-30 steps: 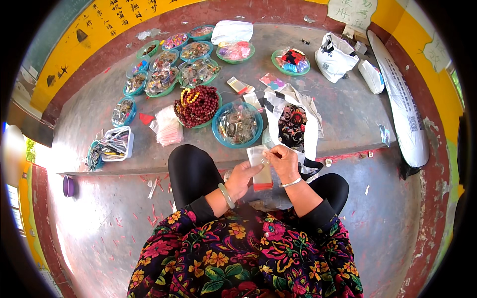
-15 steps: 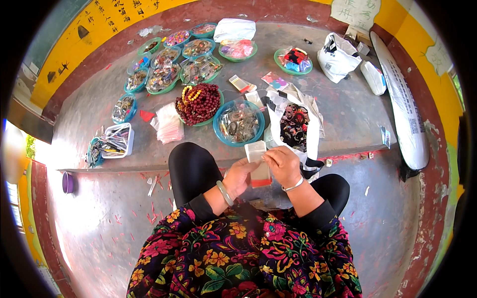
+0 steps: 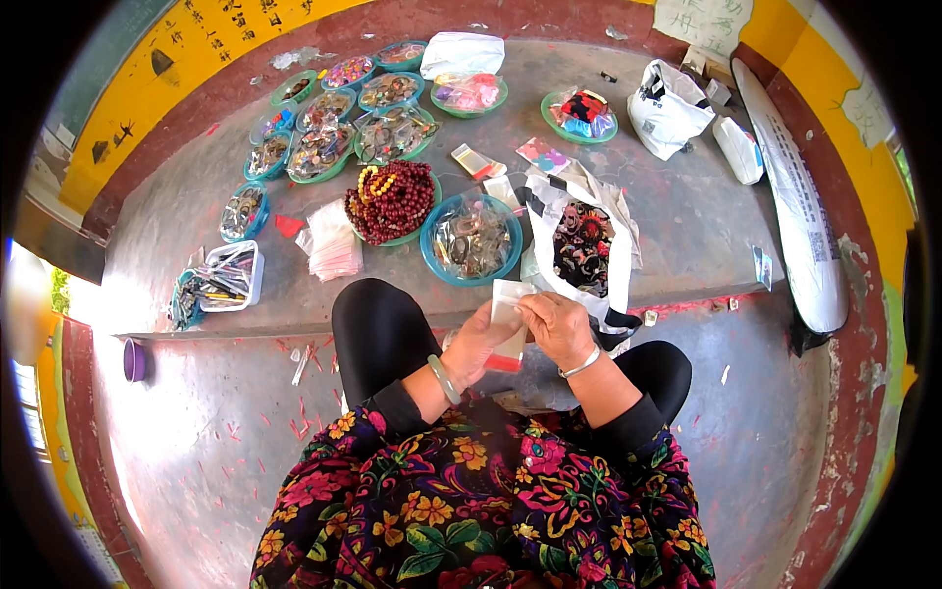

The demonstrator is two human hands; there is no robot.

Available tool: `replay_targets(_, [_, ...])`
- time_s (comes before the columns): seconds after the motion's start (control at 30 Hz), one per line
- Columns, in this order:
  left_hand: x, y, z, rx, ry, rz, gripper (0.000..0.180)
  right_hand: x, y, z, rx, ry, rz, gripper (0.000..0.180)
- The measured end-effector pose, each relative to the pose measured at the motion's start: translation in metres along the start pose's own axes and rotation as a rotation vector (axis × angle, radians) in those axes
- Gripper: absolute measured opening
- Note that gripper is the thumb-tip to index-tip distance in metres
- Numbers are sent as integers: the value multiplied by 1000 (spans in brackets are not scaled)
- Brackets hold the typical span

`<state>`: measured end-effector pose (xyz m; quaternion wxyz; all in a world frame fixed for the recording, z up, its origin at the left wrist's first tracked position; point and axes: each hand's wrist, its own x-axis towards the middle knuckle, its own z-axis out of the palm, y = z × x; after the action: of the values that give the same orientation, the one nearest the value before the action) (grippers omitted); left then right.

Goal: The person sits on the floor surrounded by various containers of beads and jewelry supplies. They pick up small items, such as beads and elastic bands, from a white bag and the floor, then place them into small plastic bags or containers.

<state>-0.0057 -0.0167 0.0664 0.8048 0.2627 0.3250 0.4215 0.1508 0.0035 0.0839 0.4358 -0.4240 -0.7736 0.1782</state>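
Between my hands, over my lap, is a small flat packet [image 3: 511,346], white at its top, pale in the middle and red along its lower edge. My left hand [image 3: 473,345] is closed on its left side, thumb laid across the front. The fingers of my right hand [image 3: 557,327] pinch its upper right edge. My fingers cover part of the packet, and its contents cannot be made out. Just beyond it stands a blue bowl [image 3: 427,253] of small bagged pieces. A white bag [image 3: 618,280] of dark and red round items sits beside my right hand.
A raised ledge carries a bowl of dark red beads [image 3: 412,201], a stack of clear bags [image 3: 335,243] and several bowls of packaged trinkets [image 3: 319,152]. At the left is a white basket [image 3: 257,275] of pen-like items. A long white wrapped roll [image 3: 800,211] lies at the right.
The packet has tilted, its top leaning a little to the right. My right hand has shifted slightly and stays pinched at its edge. The bowls and bags have not moved.
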Motion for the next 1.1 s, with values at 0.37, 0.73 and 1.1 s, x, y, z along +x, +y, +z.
replay_targets(0.37, [0,2,-4,73,-86,-115,29,-4,16,8,202,68,372,9])
replay_targets(0.73, [0,-1,-11,68,-58,-141,32,4,12,-3,554,18,670,9])
replay_targets(1.1, [1,-3,-14,1,-77,-181,30,-1,34,-5,493,-81,633,10])
